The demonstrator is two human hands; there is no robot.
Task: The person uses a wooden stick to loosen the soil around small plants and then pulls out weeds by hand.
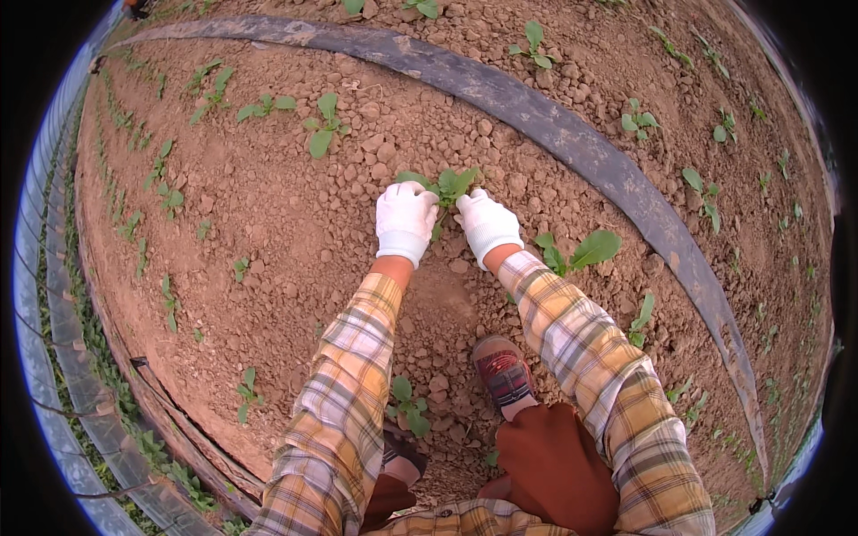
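A leafy green seedling (450, 185) grows from the brown soil in front of me, between my two white-gloved hands. On its left side is my left hand (406, 216), fingers curled at the lower leaves and stem. My right hand (488, 220) is at the plant's right side, its fingertips bent in against a leaf edge. Whether either hand pinches a leaf or only touches it cannot be told, as the gloves hide the fingertips. Just right of my right wrist stands another seedling with a large broad leaf (595, 249).
A flat dark drip hose (523, 110) curves across the soil beyond my hands and down the right. More seedlings (326, 127) stand around. My shoe (501, 370) rests on soil near a small plant (409, 407). Plastic sheeting (40, 295) runs along the far left.
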